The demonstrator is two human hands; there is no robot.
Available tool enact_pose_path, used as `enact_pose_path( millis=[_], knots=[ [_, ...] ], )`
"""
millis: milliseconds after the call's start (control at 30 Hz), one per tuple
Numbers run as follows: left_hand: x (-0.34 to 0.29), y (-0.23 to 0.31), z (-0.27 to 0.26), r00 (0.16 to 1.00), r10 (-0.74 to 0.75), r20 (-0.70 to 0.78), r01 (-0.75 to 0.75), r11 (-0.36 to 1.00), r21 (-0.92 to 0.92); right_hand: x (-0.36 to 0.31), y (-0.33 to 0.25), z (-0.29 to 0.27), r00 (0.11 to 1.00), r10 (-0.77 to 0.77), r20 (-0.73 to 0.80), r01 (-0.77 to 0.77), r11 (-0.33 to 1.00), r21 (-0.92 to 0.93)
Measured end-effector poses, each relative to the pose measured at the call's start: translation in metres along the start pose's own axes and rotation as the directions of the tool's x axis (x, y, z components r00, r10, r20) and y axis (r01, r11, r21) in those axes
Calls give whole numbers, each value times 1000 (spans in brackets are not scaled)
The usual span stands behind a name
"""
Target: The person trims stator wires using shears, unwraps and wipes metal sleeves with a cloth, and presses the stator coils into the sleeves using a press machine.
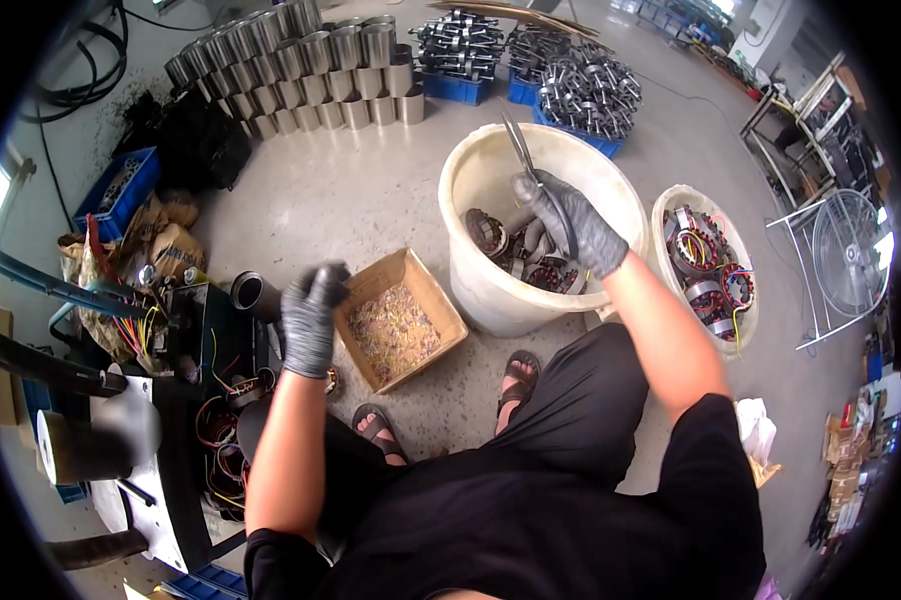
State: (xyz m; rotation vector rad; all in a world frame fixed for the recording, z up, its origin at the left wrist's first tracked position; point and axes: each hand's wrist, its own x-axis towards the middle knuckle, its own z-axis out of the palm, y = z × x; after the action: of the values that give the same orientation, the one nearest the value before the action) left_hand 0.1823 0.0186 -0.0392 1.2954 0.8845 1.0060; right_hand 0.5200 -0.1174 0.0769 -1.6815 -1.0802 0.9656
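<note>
My right hand [579, 222], in a grey glove, is closed around a pair of scissors [517, 142] above a large off-white tub [461, 262]. The blades point up and away, and a dark handle loop shows against the palm. Inside the tub lie several wound motor stators [486, 232] and grey metal parts. My left hand [311, 318], gloved too, hovers between a dark cylinder [256, 296] and a cardboard box [451, 335] of small coloured scraps. Its fingers are a little blurred and bent but apart, with nothing visible in them.
An oval basket [746, 335] of stators with coloured wires stands right of the tub. Stacked metal cylinders [346, 60] and blue crates [456, 88] of rotors line the far side. A machine [161, 480] is close on my left; a fan [851, 255] stands far right.
</note>
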Motion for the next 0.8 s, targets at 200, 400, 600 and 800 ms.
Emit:
enact_pose_path(
  millis=[200, 400, 600, 800],
  knots=[
    [-7, -61, 16, 987, -124, 102, 115, 989, 88, 105, 106, -4, 900, 433, 45, -434, 885, 168],
    [4, -54, 48, 948, 52, 314, -240, 766, 597, 221, 249, 11, 873, 436, -218, -461, 883, -83],
    [6, -39, 60, 881, -95, 463, -295, 654, 697, 267, 321, 23, 887, 231, -400, -360, 888, -286],
    [-2, -36, 47, 849, -210, 484, -291, 579, 762, 254, 288, 64, 878, 367, -308, -292, 919, 263]
  ],
)
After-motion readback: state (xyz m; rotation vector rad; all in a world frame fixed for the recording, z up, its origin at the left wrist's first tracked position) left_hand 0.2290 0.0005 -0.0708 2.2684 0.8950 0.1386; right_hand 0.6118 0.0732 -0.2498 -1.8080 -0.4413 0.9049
